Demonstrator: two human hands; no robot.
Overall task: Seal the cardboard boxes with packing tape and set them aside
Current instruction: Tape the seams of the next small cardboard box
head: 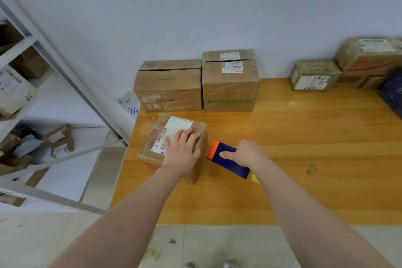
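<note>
A small cardboard box (152,152) with a white shipping label lies near the left end of the wooden table (304,148). My left hand (182,150) presses flat on its top, fingers straight. My right hand (248,155) grips a blue tape dispenser (228,160) with an orange front end, held against the box's right side. A strip of yellowish tape shows under the dispenser's rear.
Two larger boxes (169,86) (230,80) stand against the wall behind. Several more boxes (315,75) are stacked at the far right, beside a dark blue item (393,93). A white metal shelf (54,98) with parcels stands on the left.
</note>
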